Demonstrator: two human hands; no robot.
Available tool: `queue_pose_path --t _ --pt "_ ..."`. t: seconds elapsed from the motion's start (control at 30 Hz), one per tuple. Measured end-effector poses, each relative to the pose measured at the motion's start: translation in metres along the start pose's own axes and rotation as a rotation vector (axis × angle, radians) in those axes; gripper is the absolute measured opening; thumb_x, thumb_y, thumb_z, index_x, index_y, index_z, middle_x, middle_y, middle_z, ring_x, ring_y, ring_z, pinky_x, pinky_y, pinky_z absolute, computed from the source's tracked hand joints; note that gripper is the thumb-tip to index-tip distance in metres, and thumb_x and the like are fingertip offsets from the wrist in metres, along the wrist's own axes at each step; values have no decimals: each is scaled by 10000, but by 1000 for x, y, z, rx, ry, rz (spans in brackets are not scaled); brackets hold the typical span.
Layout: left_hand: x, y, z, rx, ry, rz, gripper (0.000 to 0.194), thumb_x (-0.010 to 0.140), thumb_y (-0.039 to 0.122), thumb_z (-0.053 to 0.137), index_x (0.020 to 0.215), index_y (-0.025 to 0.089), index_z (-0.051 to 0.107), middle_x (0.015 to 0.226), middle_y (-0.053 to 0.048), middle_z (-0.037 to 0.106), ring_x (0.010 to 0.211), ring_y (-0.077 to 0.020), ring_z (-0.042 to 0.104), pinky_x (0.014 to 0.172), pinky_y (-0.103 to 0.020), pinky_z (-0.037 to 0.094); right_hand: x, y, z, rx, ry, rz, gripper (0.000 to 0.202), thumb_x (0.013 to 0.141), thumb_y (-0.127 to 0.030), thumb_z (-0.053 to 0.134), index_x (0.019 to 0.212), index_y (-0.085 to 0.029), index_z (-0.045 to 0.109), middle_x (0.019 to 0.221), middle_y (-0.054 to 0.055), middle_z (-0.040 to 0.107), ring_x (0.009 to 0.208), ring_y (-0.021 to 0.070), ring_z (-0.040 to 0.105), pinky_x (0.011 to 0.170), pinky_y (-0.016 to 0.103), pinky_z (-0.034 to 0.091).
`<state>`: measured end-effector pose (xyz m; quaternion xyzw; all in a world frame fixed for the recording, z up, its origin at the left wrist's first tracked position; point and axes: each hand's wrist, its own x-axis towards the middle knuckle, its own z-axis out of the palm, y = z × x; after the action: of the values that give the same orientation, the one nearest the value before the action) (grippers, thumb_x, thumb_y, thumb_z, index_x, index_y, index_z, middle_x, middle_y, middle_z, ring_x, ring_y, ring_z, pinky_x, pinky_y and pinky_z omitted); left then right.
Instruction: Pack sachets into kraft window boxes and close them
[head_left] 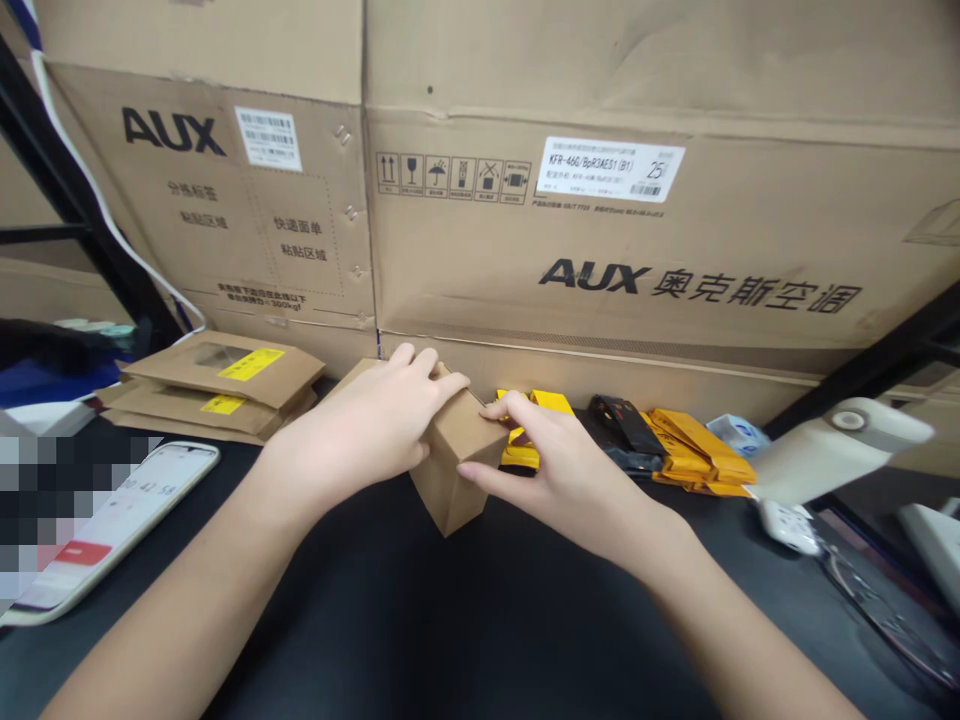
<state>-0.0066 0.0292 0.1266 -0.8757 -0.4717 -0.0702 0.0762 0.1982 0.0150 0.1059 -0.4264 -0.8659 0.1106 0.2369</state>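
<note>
A small brown cardboard box stands tilted on the black table, in front of the large cartons. My left hand lies over its top and left side, fingers bent over the upper edge. At the right end of the box, my right hand grips the corner, with the thumb on the near side and the index finger at the top edge. The inside of the box is not visible, and my left hand covers part of it.
Flat brown packets with yellow labels lie at left, beside a phone. Behind and right are yellow pouches, a black pouch, a white bottle and a white keyring case. Large AUX cartons stand behind.
</note>
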Motion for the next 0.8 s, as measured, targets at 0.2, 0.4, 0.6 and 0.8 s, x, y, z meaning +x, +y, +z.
queue_pose_path --t 0.2,0.4,0.6,0.8 --pt "0 0 0 17 -11 10 520 723 158 598 1227 233 495 1120 -108 527 1060 -278 468 837 -375 439 2 -1 8 111 16 76 424 748 -500 654 975 -227 422 939 13 613 841 162 594 678 260 455" --pt "-1 2 -1 17 -7 5 439 732 164 584 1163 214 515 1071 -106 524 1032 -272 474 808 -364 448 2 -6 9 178 -14 120 372 781 -431 599 1028 -231 404 934 13 598 813 146 576 657 241 435" --pt "-2 1 -2 -43 -5 4 424 770 295 596 1182 241 515 1087 -99 524 1046 -282 482 799 -368 447 1 -3 3 145 -8 140 322 744 -310 577 1019 -236 426 985 25 584 831 150 546 687 254 422" --pt "-5 0 -3 -97 -13 18 429 790 376 580 1202 277 514 1105 -80 530 1057 -275 483 834 -369 429 -1 1 -4 150 -70 173 333 714 -289 579 1004 -240 422 882 7 554 768 147 516 659 265 413"
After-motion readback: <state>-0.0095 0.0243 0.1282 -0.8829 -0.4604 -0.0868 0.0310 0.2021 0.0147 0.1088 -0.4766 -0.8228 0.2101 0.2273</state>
